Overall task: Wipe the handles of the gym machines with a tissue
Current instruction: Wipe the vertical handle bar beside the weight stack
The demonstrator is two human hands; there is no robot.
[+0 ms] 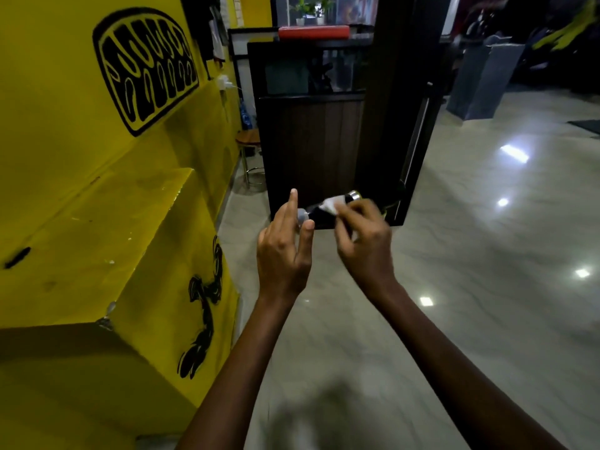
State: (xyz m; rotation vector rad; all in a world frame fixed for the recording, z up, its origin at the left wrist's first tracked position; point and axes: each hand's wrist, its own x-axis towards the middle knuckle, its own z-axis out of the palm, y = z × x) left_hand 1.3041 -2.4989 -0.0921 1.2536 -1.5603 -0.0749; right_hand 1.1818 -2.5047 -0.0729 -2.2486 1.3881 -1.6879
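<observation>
While the right hand [363, 235] pinches a crumpled white tissue [332, 203] against a short black handle [328, 211], the wipe step is under way, I judge. Handle: black tube with silver end caps, tilted, low end at 9 o'clock, high end at 3 o'clock, held out in the air in front of a dark wooden cabinet [308, 151]. What it hangs from is not visible. Tissue sits on the upper right part of the tube, just inside the silver cap on that side.

Right grip: fingers curled, clenched on the tissue, pressing it to the handle. Fingers blurred, so exact finger placement is unclear.

Left hand [284, 251]: at 9 o'clock of the handle, fingers mostly straight, index pointing up, thumb tip touching or just beside the left silver cap. Grip released, steadying the end at most; I cannot tell if it bears any load.

Surroundings: yellow wall [65, 92] with black graffiti at 9 to 11 o'clock, a yellow ledge [97, 222] below it, a small round stool [248, 139] beside the cabinet, glossy tiled floor [487, 254] with light reflections at 3 o'clock. Back of the room is dark, details unreadable.

Progress guess: this handle is partly done; the left stretch of the tube is uncovered by tissue.

Next move calls for sliding or twisting the tissue along the tube toward 9 o'clock, with the left hand bracing the free end so the handle does not swing away.
</observation>
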